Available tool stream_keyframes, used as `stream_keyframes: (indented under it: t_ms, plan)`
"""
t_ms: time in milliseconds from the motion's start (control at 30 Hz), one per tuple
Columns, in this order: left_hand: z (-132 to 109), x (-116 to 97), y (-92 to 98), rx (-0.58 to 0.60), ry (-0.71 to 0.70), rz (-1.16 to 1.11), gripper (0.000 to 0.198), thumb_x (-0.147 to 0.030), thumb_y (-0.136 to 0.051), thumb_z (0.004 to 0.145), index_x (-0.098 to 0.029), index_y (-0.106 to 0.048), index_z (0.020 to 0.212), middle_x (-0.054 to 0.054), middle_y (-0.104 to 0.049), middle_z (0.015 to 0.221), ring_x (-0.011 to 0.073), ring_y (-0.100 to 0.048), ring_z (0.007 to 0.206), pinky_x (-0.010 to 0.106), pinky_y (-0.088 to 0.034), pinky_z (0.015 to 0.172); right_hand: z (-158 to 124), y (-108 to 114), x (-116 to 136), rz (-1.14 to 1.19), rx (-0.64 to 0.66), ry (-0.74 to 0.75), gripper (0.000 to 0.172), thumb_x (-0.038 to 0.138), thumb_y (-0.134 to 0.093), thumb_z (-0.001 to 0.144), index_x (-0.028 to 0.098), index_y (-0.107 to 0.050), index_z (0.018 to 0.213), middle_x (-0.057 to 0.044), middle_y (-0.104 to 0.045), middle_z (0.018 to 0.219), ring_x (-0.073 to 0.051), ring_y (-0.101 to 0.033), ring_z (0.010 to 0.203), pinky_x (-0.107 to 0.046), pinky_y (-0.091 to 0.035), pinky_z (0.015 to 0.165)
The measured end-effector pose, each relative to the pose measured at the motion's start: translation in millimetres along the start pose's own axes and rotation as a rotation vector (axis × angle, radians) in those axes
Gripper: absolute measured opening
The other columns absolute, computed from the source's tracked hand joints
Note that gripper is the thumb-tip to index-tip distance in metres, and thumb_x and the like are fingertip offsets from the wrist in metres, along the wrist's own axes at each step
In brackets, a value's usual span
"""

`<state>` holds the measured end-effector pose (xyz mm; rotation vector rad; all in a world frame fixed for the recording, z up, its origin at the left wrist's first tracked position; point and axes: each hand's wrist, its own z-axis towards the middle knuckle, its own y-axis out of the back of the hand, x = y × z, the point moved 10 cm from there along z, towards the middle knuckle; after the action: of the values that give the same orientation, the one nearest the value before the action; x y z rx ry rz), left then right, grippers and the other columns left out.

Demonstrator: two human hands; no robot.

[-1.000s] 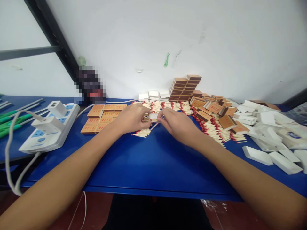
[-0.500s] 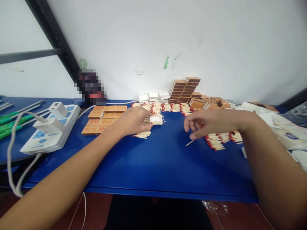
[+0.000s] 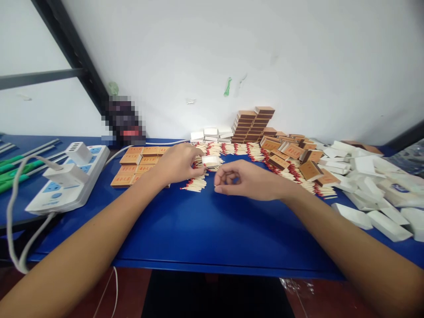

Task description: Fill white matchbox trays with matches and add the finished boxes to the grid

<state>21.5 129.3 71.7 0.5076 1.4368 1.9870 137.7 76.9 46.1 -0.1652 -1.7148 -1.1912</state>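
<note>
My left hand point(image 3: 177, 163) pinches a small white matchbox tray point(image 3: 210, 160) at its left end and holds it just above the blue table point(image 3: 212, 229). A small bundle of red-tipped matches point(image 3: 196, 184) lies under that hand. My right hand point(image 3: 247, 179) hovers a little right of the tray with its fingers curled into a pinch. What they hold is too small to see. More loose matches point(image 3: 241, 149) lie in a row behind both hands.
Flat orange matchboxes point(image 3: 139, 161) lie in rows at the left. A stack of brown boxes point(image 3: 253, 123) stands by the wall. Scattered orange sleeves point(image 3: 298, 159) and white trays point(image 3: 367, 185) cover the right. A white power strip point(image 3: 66, 176) and green tools point(image 3: 16, 168) sit far left.
My right hand left the tray, reached right to the loose matches, and has come back beside the tray with its fingers pinched. My left hand stayed on the tray.
</note>
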Motion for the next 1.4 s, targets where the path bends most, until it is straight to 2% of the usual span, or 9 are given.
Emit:
stream_keyframes:
  t_ms: [100,267,367,500,633,733,967,1233,1400]
  plan:
    - [0,1,0.9,-0.011,0.005,0.003,0.022,-0.035,-0.073,0.087,-0.017,-0.078,0.099,0.007,-0.073,0.080,0.0229,-0.065,0.076,0.032,-0.041,0.066,9,-23,12,0.174,-0.036,0.063,0.017,0.029,-0.068,0.092,0.019,-0.070,0.106,0.000,-0.072,0.080,-0.014,-0.064,0.071,-0.027,-0.050,0.065]
    - [0,6,5.2,-0.049,0.035,0.013,0.019,-0.036,-0.071,0.089,-0.018,-0.074,0.094,0.006,-0.072,0.080,0.0221,-0.063,0.075,0.032,-0.040,0.065,23,-42,13,0.294,-0.138,0.080,0.013,0.031,-0.072,0.094,0.018,-0.073,0.090,-0.002,-0.076,0.080,-0.014,-0.067,0.073,-0.029,-0.053,0.073]
    - [0,9,8.4,-0.080,0.053,0.020,0.015,-0.033,-0.070,0.088,-0.019,-0.069,0.084,0.006,-0.070,0.077,0.0213,-0.061,0.073,0.032,-0.037,0.063,29,-40,5,0.252,-0.261,0.080,0.013,0.030,-0.079,0.091,0.018,-0.076,0.086,-0.001,-0.076,0.079,-0.014,-0.064,0.071,-0.028,-0.049,0.069]
    - [0,11,9.2,-0.101,0.056,0.004,0.017,-0.033,-0.068,0.088,-0.019,-0.067,0.079,0.005,-0.068,0.074,0.0203,-0.060,0.071,0.032,-0.036,0.063,31,-39,9,-0.034,-0.351,0.188,0.007,0.017,-0.078,0.093,0.020,-0.078,0.087,-0.001,-0.074,0.087,-0.013,-0.062,0.078,-0.028,-0.046,0.073]
    - [1,10,7.2,-0.099,0.054,-0.009,0.018,-0.035,-0.068,0.089,-0.018,-0.072,0.086,0.006,-0.068,0.074,0.0215,-0.061,0.073,0.032,-0.038,0.065,27,-41,13,-0.176,-0.372,0.262,0.003,0.019,-0.078,0.095,0.021,-0.076,0.094,-0.003,-0.071,0.101,-0.015,-0.064,0.086,-0.029,-0.049,0.078]
    - [1,11,5.9,-0.090,0.061,-0.015,0.018,-0.035,-0.069,0.088,-0.018,-0.074,0.089,0.006,-0.069,0.076,0.0215,-0.061,0.072,0.032,-0.038,0.065,26,-43,13,-0.226,-0.364,0.261,0.009,0.023,-0.078,0.096,0.021,-0.074,0.104,-0.005,-0.068,0.109,-0.017,-0.065,0.089,-0.032,-0.051,0.082]
    - [0,10,8.0,-0.104,0.050,-0.001,0.018,-0.034,-0.068,0.089,-0.017,-0.074,0.089,0.006,-0.069,0.076,0.0230,-0.063,0.077,0.033,-0.040,0.067,28,-48,9,-0.247,-0.332,0.246,0.004,0.018,-0.073,0.098,0.021,-0.072,0.095,-0.004,-0.066,0.102,-0.017,-0.064,0.087,-0.032,-0.050,0.079]
    - [0,8,6.1,-0.074,0.054,-0.009,0.015,-0.032,-0.070,0.088,-0.019,-0.069,0.080,0.004,-0.067,0.075,0.0198,-0.059,0.070,0.031,-0.031,0.062,26,-52,13,-0.268,-0.285,0.254,0.006,0.018,-0.067,0.102,0.019,-0.068,0.096,-0.005,-0.066,0.106,-0.016,-0.064,0.086,-0.031,-0.049,0.080]
    - [0,8,3.1,-0.050,0.052,-0.005,0.021,-0.036,-0.074,0.088,-0.017,-0.076,0.095,0.007,-0.071,0.081,0.0218,-0.063,0.075,0.031,-0.037,0.065,15,-29,15,-0.296,-0.392,0.279,0.006,0.020,-0.067,0.102,0.020,-0.067,0.097,-0.004,-0.064,0.101,-0.017,-0.061,0.086,-0.030,-0.046,0.077]
